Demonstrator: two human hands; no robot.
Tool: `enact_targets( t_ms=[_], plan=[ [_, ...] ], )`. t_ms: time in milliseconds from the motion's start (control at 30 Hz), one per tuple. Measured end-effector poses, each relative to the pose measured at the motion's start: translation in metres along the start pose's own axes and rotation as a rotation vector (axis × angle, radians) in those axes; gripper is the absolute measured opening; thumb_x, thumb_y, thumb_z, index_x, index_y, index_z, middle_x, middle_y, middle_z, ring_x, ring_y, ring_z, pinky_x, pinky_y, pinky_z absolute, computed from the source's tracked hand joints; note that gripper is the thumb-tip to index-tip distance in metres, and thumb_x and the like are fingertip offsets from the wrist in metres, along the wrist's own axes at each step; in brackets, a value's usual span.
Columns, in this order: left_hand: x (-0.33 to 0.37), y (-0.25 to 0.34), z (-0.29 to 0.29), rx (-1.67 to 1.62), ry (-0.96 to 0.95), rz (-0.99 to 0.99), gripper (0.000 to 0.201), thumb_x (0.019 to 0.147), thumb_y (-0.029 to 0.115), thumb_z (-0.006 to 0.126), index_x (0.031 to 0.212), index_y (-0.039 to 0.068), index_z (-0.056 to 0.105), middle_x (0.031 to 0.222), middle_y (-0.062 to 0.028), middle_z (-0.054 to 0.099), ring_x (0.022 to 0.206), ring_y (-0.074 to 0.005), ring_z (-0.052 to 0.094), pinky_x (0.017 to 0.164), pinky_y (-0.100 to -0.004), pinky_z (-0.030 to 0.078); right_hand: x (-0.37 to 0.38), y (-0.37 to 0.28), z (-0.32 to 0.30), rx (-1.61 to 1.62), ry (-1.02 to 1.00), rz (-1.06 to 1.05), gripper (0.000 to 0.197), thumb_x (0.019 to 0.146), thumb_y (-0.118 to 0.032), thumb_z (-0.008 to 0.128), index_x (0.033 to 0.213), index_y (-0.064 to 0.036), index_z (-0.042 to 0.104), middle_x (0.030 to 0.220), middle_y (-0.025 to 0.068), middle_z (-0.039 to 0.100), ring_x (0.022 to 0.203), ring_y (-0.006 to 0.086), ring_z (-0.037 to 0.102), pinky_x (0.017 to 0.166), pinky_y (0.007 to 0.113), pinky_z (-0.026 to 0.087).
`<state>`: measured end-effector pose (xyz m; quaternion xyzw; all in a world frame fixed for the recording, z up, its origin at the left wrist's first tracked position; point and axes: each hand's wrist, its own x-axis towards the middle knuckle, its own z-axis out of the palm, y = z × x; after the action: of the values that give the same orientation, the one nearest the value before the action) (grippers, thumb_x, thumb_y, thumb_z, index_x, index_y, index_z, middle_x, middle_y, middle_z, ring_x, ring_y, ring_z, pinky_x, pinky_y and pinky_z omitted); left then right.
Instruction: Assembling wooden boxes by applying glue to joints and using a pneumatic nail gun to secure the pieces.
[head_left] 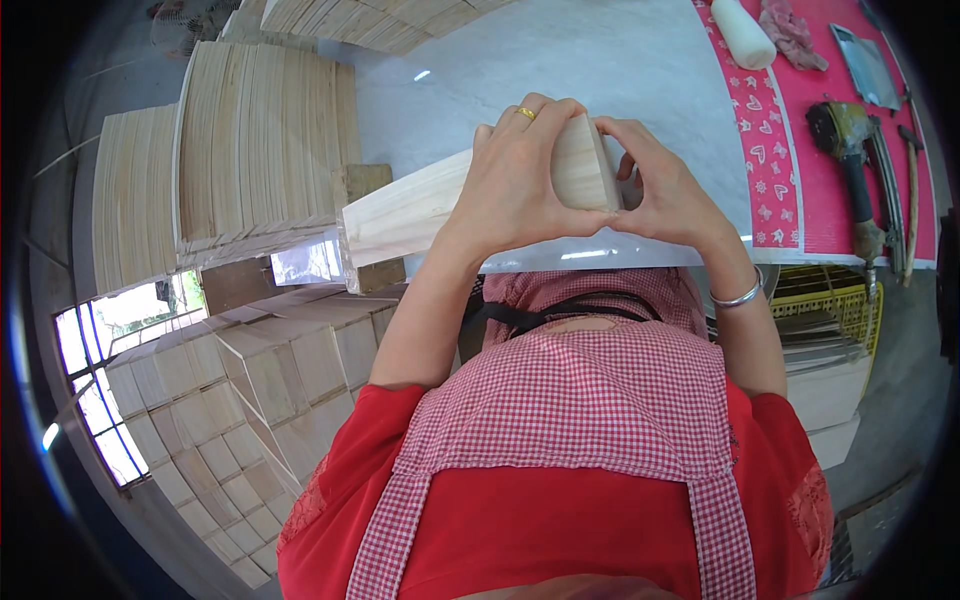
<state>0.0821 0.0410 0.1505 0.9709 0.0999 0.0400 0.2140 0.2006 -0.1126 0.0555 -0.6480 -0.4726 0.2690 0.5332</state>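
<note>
A long, pale wooden box lies across the near edge of the table, with one end toward the left. My left hand is closed over its right part, fingers at the far side and thumb along the near side. At the box's right end, my right hand curves round with fingertips on the far corner and thumb on the near corner, touching the end panel. Both thumbs come close together at the near corner. The box's underside and inside are hidden.
Stacked thin wooden boards stand at the left. Below them are piled wooden boxes. On the pink cloth at the right lie a nail gun, a hammer and a white roll. A yellow basket sits below.
</note>
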Motion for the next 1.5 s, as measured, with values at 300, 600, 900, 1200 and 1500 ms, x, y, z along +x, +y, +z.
enact_targets(
  t_ms=[300, 600, 900, 1200, 1500],
  plan=[
    [0.001, -0.003, 0.002, -0.012, 0.006, 0.008, 0.089, 0.050, 0.039, 0.090, 0.125, 0.007, 0.055, 0.112, -0.0103, 0.058, 0.105, -0.0302, 0.058, 0.088, -0.0437, 0.039, -0.009, -0.002, 0.018, -0.024, 0.204, -0.112, 0.087, 0.062, -0.006, 0.082, 0.141, -0.0052, 0.046, 0.122, 0.0115, 0.055, 0.088, 0.0233, 0.059, 0.078, 0.032, 0.052],
    [0.001, -0.007, 0.003, -0.032, 0.014, 0.014, 0.090, 0.049, 0.041, 0.091, 0.125, 0.007, 0.056, 0.115, -0.0101, 0.059, 0.106, -0.0308, 0.057, 0.085, -0.0438, 0.039, -0.048, -0.022, 0.060, -0.144, 0.641, -0.279, 0.046, 0.068, 0.008, 0.075, 0.113, -0.0009, 0.069, 0.102, 0.0108, 0.064, 0.085, 0.0274, 0.059, 0.073, 0.035, 0.049],
    [0.001, -0.009, 0.006, -0.032, 0.032, 0.032, 0.090, 0.049, 0.041, 0.091, 0.124, 0.007, 0.056, 0.113, -0.0101, 0.059, 0.106, -0.0311, 0.056, 0.084, -0.0439, 0.039, -0.039, -0.015, 0.064, -0.207, 0.759, -0.418, 0.044, 0.065, 0.012, 0.073, 0.107, -0.0002, 0.070, 0.093, 0.0094, 0.064, 0.078, 0.0262, 0.057, 0.067, 0.035, 0.046],
    [0.001, -0.008, 0.006, -0.032, 0.030, 0.023, 0.089, 0.049, 0.041, 0.091, 0.124, 0.007, 0.056, 0.112, -0.0099, 0.058, 0.104, -0.0310, 0.056, 0.083, -0.0437, 0.039, -0.035, -0.019, 0.065, -0.140, 0.776, -0.415, 0.040, 0.064, 0.013, 0.070, 0.102, 0.0014, 0.069, 0.089, 0.0108, 0.062, 0.076, 0.0269, 0.057, 0.066, 0.035, 0.045],
    [0.000, -0.011, 0.009, -0.035, 0.088, 0.044, 0.090, 0.049, 0.042, 0.090, 0.124, 0.008, 0.056, 0.112, -0.0101, 0.059, 0.105, -0.0304, 0.057, 0.084, -0.0436, 0.038, -0.045, -0.028, 0.031, -0.206, 0.599, -0.265, 0.044, 0.072, 0.009, 0.071, 0.115, 0.0019, 0.063, 0.103, 0.0154, 0.062, 0.094, 0.0313, 0.060, 0.082, 0.037, 0.048]
  ],
)
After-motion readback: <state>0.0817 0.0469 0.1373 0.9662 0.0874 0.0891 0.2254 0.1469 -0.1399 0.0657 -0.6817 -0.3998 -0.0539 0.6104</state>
